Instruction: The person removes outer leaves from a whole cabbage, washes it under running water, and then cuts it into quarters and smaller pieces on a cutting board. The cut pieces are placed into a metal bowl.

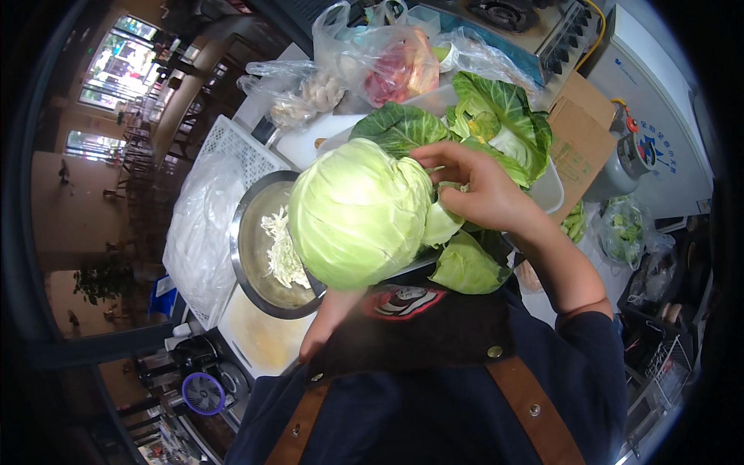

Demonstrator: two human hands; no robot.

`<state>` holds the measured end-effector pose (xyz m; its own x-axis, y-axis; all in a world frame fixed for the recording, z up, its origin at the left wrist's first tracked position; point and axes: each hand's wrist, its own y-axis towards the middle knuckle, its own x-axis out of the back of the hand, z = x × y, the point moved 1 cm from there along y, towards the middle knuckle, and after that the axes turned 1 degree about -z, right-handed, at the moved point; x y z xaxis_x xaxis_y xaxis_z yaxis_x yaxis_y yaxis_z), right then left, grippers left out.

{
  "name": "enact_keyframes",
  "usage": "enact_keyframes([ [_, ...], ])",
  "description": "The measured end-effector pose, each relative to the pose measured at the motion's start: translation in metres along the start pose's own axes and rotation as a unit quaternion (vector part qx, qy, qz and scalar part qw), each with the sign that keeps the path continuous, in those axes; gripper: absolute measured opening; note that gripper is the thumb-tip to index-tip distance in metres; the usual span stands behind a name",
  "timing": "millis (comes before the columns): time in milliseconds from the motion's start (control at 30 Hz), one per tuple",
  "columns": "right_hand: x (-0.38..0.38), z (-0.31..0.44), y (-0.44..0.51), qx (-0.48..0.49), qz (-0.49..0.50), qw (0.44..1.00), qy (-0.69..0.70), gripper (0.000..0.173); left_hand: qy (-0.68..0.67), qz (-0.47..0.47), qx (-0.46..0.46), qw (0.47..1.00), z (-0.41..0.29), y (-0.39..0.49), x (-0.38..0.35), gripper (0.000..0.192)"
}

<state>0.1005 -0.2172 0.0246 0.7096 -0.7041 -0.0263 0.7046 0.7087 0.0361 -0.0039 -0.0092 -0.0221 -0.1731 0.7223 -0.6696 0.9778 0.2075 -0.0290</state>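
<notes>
A pale green cabbage head (360,215) is raised over the edge of a steel bowl (247,232) that holds shredded cabbage (285,250). From below, my left wrist (343,296) reaches under the head and supports it; the fingers are hidden. My right hand (474,183) is at the right side of the head, its fingers curled at the outer leaves and its thumb on a pale leaf (443,224). Dark green outer leaves (505,125) lie in a translucent plastic tub (549,192) beyond my hand. Another loose leaf (471,264) is close to my apron.
Left of the bowl, a plastic bag (203,226) lies on a white perforated basket (235,142). A cutting board (264,331) is below the bowl. Bagged produce (401,64), a gas stove (517,23) and a cardboard box (581,139) stand farther off. A gas cylinder (616,168) is at right.
</notes>
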Motion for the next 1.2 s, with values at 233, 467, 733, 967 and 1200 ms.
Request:
enact_keyframes([
  [233, -0.018, 0.008, -0.004, 0.151, -0.14, 0.947, -0.245, 0.057, 0.016, -0.037, -0.034, 0.999, 0.001, 0.012, 0.017, 0.059],
  [467, -0.014, 0.009, 0.002, 0.122, -0.104, 0.977, -0.142, 0.036, -0.008, -0.016, 0.008, 1.0, 0.004, 0.006, 0.026, 0.064],
  [733, -0.022, 0.007, -0.011, 0.186, -0.142, 0.933, -0.274, 0.039, -0.154, -0.049, 0.154, 0.975, 0.017, 0.01, 0.037, 0.064],
  [967, 0.006, -0.013, -0.008, 0.118, -0.126, 0.964, -0.203, 0.044, -0.215, 0.07, 0.166, 0.96, 0.007, 0.008, 0.023, 0.065],
  [1200, 0.032, -0.025, -0.001, 0.106, -0.117, 0.977, -0.145, 0.043, -0.172, 0.047, 0.18, 0.967, 0.003, 0.01, 0.003, 0.066],
])
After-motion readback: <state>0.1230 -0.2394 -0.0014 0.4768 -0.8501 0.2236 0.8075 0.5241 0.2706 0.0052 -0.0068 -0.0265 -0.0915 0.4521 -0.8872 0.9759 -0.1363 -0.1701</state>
